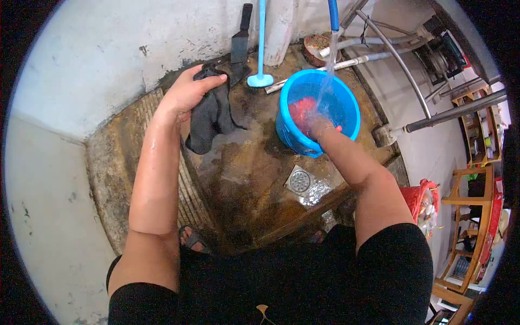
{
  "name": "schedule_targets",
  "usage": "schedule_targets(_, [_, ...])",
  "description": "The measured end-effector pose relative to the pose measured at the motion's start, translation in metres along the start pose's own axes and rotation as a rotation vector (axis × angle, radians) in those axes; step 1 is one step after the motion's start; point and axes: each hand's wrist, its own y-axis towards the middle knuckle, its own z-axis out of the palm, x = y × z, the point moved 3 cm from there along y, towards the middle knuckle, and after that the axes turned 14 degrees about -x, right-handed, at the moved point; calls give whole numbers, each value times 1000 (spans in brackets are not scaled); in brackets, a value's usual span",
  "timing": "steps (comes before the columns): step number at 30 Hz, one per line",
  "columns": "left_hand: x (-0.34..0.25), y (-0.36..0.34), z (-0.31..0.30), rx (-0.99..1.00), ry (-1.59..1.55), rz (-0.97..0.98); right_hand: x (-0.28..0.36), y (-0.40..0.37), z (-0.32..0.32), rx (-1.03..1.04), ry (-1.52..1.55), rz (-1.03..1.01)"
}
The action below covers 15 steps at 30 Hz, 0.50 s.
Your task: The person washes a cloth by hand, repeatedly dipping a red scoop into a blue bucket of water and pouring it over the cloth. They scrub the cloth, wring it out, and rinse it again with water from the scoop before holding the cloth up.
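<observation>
My left hand is closed on a wet dark cloth, which hangs down over the wet floor. My right hand reaches inside a blue bucket, at a red cloth; its fingers are hidden by the bucket's contents and the splashing water. Water pours into the bucket from a blue hose above it.
A light-blue long-handled tool and a dark flat-bladed tool lean at the wall. A floor drain lies below the bucket. Metal pipes, a red basket and wooden shelves stand right.
</observation>
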Motion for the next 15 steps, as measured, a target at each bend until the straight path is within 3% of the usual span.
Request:
schedule_targets(7, [18,19,9,-16,-96,40,-19,9,17,239,-142,171])
schedule_targets(9, [25,23,12,16,-158,-10,-21,31,29,49,233,-97])
schedule_targets(10, [28,25,13,41,-220,-52,-25,28,22,43,229,-95])
schedule_targets(12, [34,26,14,10,-280,-94,8,-20,-47,642,920,529])
schedule_targets(13, [38,25,13,-23,-337,-147,15,-35,-69,644,919,525])
schedule_targets(15, [47,22,12,-34,-352,-188,15,-54,-95,415,1131,658])
